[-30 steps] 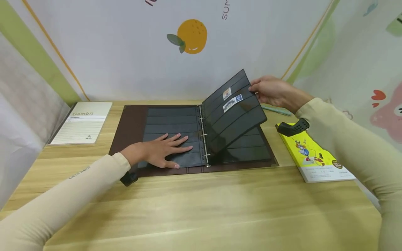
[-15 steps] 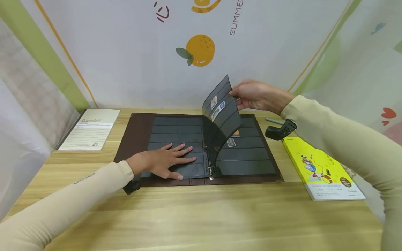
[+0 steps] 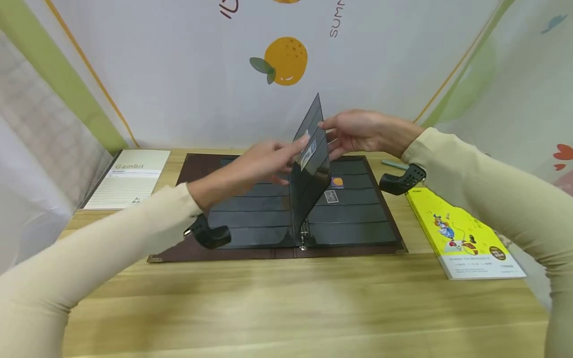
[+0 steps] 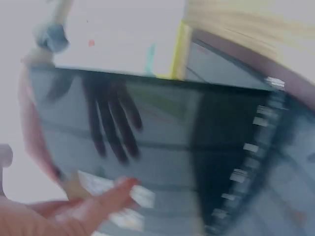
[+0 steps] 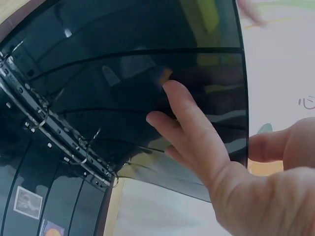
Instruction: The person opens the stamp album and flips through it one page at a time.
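A brown ring binder [image 3: 192, 169] lies open on the wooden table, filled with black pocket pages. One black page [image 3: 311, 189] stands upright over the rings [image 5: 74, 147], with two stamps [image 3: 308, 154] on its left face. My left hand [image 3: 268, 159] is raised, and its fingertips [image 4: 106, 196] touch that face beside the stamps. My right hand [image 3: 353, 132] lies behind the page with straight fingers [image 5: 192, 128] flat against it and the thumb off the free edge. Two more stamps [image 3: 333, 190] sit on the flat right-hand page.
A yellow book [image 3: 461, 233] lies to the right of the binder, with a teal pen [image 3: 394, 164] behind it. A lined "Gambit" notepad [image 3: 127, 181] lies at the far left. Printed screens close in the back and sides, and bare wood lies in front.
My right hand swung the page from leaning right to upright and went from pinching its edge to lying flat against it. My left hand lifted off the left pages and reached up to the page.
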Tool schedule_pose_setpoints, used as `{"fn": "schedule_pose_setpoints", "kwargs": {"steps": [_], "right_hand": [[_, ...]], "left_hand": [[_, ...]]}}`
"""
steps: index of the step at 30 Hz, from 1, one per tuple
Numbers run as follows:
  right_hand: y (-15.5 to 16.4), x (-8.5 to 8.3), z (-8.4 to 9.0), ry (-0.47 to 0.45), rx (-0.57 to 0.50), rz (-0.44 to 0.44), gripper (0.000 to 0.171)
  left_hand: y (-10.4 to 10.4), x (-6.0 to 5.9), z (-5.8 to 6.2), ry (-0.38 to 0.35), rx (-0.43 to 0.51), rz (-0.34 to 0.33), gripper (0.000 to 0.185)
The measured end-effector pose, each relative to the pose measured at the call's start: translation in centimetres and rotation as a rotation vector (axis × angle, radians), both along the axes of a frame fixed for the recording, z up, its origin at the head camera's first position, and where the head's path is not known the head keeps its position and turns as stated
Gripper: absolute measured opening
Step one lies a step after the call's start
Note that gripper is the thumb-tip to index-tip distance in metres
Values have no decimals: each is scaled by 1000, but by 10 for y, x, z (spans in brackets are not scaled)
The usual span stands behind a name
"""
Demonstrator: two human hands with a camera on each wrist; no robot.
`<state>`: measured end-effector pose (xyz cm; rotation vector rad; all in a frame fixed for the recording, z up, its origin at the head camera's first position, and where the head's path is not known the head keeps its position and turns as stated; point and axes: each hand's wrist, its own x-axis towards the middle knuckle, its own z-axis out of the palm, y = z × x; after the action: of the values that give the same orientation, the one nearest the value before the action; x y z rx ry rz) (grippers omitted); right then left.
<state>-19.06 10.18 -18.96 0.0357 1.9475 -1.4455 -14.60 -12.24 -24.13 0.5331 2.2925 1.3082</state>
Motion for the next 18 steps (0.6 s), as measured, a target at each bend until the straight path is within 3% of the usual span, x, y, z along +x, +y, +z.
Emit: {"fn": "schedule_pose_setpoints", "kwargs": {"steps": [1, 3, 6, 10, 12, 16, 18], "right_hand": [[0, 0, 1, -1, -4, -4, 65], [-1, 0, 2, -11, -12, -2, 68], [-4, 0, 4, -25, -40, -2, 73], [-6, 3, 8, -17, -69, 0, 71], [-6, 6, 9, 11, -66, 9, 70], [-8, 15, 8, 100, -39, 49, 70], [-6, 21, 5, 174, -3, 72, 71]], "left_hand": [[9, 2, 13, -48, 19, 33, 58], [24, 6, 33, -57, -15, 40, 48], [38, 12, 47, -52, -84, 2, 46], [42, 17, 51, -20, -115, -18, 47], [39, 18, 51, 12, -123, -10, 37], [28, 14, 49, 81, -158, 17, 17], [20, 13, 48, 99, -172, 36, 26]]}}
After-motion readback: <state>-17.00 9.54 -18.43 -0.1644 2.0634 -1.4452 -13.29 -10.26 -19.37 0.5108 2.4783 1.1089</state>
